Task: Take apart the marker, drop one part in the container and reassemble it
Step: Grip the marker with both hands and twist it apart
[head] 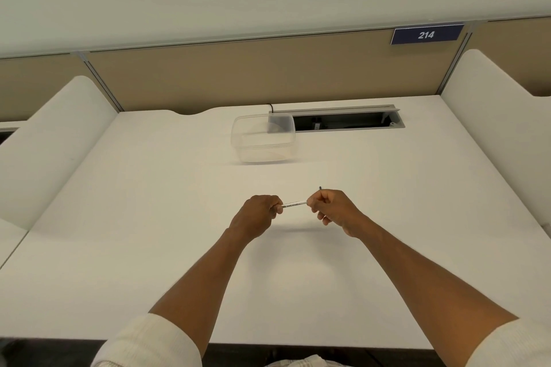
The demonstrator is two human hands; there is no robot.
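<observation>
A thin white marker (294, 204) with dark lettering is held level above the middle of the white desk. My left hand (260, 213) is closed around its left end and my right hand (331, 208) around its right end. A small dark tip sticks up just past my right fingers. Both ends of the marker are hidden inside my fists. A clear plastic container (262, 138) stands open and empty at the back of the desk, well beyond my hands.
An open grey cable slot (346, 121) lies in the desk just right of the container, with a black cable behind it. White side dividers (53, 143) flank the desk. A tan back panel carries a blue sign reading 214 (427, 34).
</observation>
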